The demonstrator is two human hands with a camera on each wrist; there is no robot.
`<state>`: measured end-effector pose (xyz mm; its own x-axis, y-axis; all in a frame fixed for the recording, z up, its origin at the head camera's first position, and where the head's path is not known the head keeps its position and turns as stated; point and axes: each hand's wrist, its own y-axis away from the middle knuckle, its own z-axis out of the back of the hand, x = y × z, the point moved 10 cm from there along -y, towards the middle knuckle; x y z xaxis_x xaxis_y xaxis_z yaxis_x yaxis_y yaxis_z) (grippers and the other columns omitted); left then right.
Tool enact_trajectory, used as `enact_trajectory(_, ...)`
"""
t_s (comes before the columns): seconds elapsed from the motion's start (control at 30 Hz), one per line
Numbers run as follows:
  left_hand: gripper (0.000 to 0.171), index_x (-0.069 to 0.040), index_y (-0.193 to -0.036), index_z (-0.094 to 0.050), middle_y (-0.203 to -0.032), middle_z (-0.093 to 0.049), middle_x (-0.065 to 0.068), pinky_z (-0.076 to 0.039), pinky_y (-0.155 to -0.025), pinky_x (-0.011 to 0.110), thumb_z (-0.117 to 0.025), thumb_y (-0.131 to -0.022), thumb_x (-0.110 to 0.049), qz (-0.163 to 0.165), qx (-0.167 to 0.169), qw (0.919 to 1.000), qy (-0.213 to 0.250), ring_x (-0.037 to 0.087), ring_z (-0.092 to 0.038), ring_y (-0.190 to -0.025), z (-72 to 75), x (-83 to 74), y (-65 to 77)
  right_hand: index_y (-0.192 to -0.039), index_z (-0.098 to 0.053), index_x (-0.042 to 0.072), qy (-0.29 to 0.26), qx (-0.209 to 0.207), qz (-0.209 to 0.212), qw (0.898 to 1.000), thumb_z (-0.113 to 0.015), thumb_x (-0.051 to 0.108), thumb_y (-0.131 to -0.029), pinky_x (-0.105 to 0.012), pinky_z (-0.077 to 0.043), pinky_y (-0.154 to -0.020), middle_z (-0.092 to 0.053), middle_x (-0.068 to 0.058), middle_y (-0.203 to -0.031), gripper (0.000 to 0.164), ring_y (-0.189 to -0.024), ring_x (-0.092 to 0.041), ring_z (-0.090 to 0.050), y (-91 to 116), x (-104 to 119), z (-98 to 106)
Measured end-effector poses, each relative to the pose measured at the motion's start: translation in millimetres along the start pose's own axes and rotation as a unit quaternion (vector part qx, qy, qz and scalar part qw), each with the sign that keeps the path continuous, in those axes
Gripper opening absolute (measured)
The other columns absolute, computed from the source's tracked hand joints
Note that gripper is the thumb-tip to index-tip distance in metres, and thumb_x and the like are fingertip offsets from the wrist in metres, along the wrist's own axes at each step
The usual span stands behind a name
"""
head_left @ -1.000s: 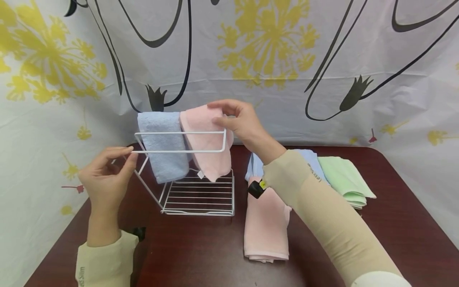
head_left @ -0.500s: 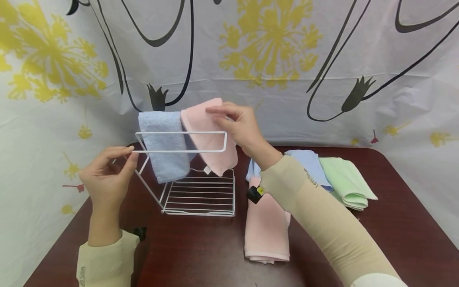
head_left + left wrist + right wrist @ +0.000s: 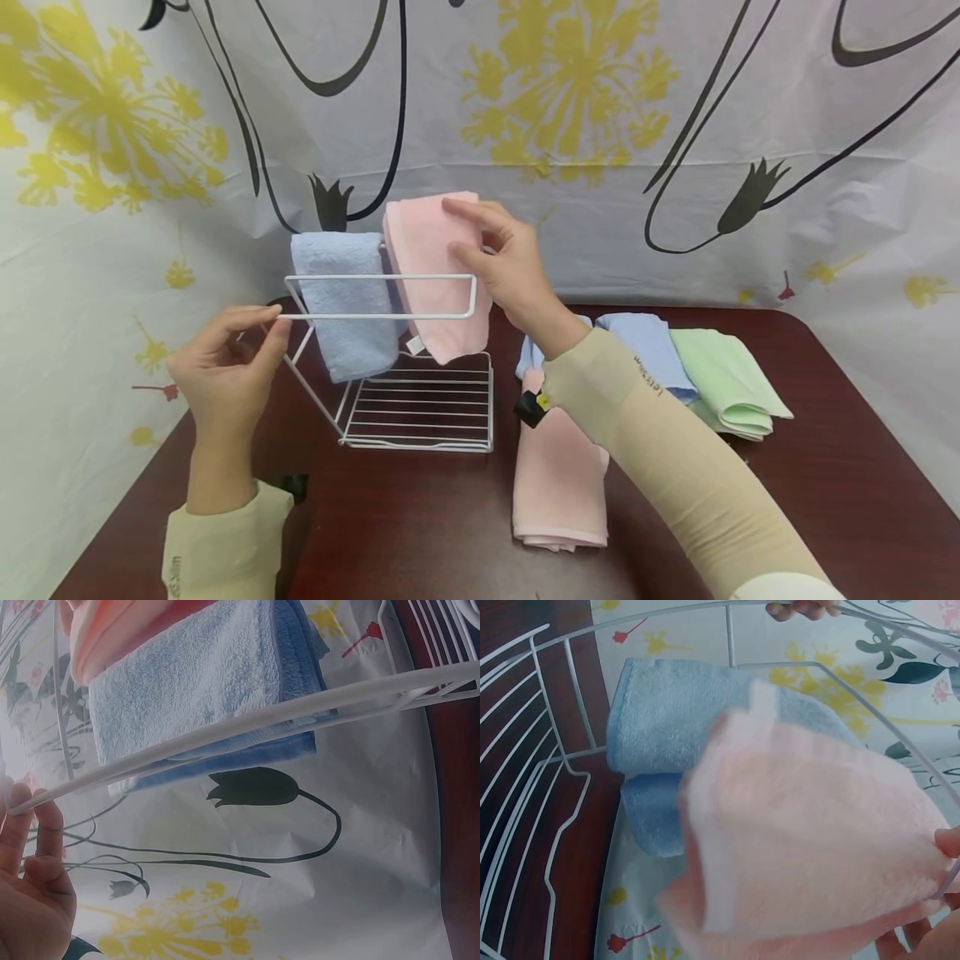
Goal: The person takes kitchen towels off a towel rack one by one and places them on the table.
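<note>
A white wire rack stands on the table. My left hand pinches its upper front corner between thumb and fingertips; the left wrist view shows these fingers on the rail. Over the back rail hangs a light blue towel, its folded layers visible from below in the left wrist view. To its right, my right hand pinches a folded pink towel by its upper right side, thumb in front. The pink towel's top edge is higher than the blue one's. A white tag shows at its lower left. In the right wrist view this pink towel overlaps the blue one.
Right of the rack, another folded pink towel lies on the dark red table. Behind it are folded blue towels, and a folded green towel lies to their right. A patterned white curtain rises behind the table.
My right hand has lifted the pink towel's upper edge and straightened it from a slant. The left hand stays on the rack's corner, and the hanging blue towel stays put.
</note>
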<state>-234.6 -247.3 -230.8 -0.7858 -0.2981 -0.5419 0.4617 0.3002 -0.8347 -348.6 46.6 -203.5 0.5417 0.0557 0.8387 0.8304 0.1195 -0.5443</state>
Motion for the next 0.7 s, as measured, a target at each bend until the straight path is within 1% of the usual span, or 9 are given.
enact_trajectory(0.17,0.015,0.011,-0.090,-0.075,-0.085,-0.075,-0.006,-0.032,-0.049,0.013,-0.076,-0.075,0.009,0.000,0.000,1.0000,-0.004,0.004,-0.057,-0.067,0.4,0.3,0.1,-0.136,-0.056,-0.002,0.002,0.004,0.031,1.000,-0.066,-0.010,-0.086,-0.023,-0.051,-0.083,-0.052,-0.015,-0.135,0.052,-0.098,-0.015,-0.058,1,4,1)
enact_trajectory(0.27,0.015,0.011,-0.090,-0.075,-0.085,-0.075,-0.006,-0.032,-0.049,0.013,-0.076,-0.075,0.009,0.000,-0.001,1.0000,-0.008,0.004,-0.056,-0.067,0.6,0.3,-0.1,-0.141,-0.052,0.000,0.000,0.007,0.040,0.999,-0.065,-0.009,-0.087,-0.023,-0.052,-0.081,-0.047,-0.013,-0.140,0.057,-0.097,-0.020,-0.059,0,5,1)
enact_trajectory(0.37,0.015,0.010,-0.090,-0.075,-0.085,-0.075,-0.006,-0.032,-0.050,0.013,-0.076,-0.075,0.009,-0.001,-0.002,0.9999,-0.010,0.004,-0.056,-0.067,0.8,-0.1,0.1,-0.144,-0.049,0.002,-0.005,0.001,0.044,0.999,-0.064,-0.008,-0.087,-0.023,-0.053,-0.080,-0.044,-0.012,-0.142,0.060,-0.100,-0.022,-0.060,1,5,3)
enact_trajectory(0.5,0.015,0.010,-0.090,-0.075,-0.085,-0.075,-0.007,-0.032,-0.050,0.013,-0.077,-0.075,0.008,-0.003,-0.001,0.9999,-0.013,0.004,-0.056,-0.067,0.6,-0.9,0.5,-0.145,-0.046,0.000,-0.026,-0.024,0.062,0.997,-0.064,-0.009,-0.085,-0.023,-0.054,-0.080,-0.044,-0.012,-0.138,0.063,-0.100,-0.021,-0.061,1,4,10)
enact_trajectory(0.6,0.016,0.011,-0.091,-0.075,-0.086,-0.075,-0.008,-0.032,-0.050,0.013,-0.077,-0.076,0.007,-0.003,0.002,0.9998,-0.020,0.004,-0.055,-0.067,0.1,-1.4,0.6,-0.146,-0.044,-0.002,-0.046,-0.052,0.085,0.994,-0.065,-0.010,-0.083,-0.023,-0.054,-0.082,-0.045,-0.009,-0.136,0.066,-0.099,-0.021,-0.062,1,8,18)
enact_trajectory(0.7,0.016,0.010,-0.092,-0.075,-0.087,-0.075,-0.008,-0.032,-0.051,0.013,-0.077,-0.077,0.006,-0.002,0.002,0.9997,-0.024,0.004,-0.055,-0.067,0.2,-1.7,0.7,-0.147,-0.041,-0.002,-0.058,-0.081,0.104,0.990,-0.065,-0.008,-0.082,-0.023,-0.055,-0.081,-0.044,-0.005,-0.137,0.070,-0.096,-0.023,-0.064,1,14,27)
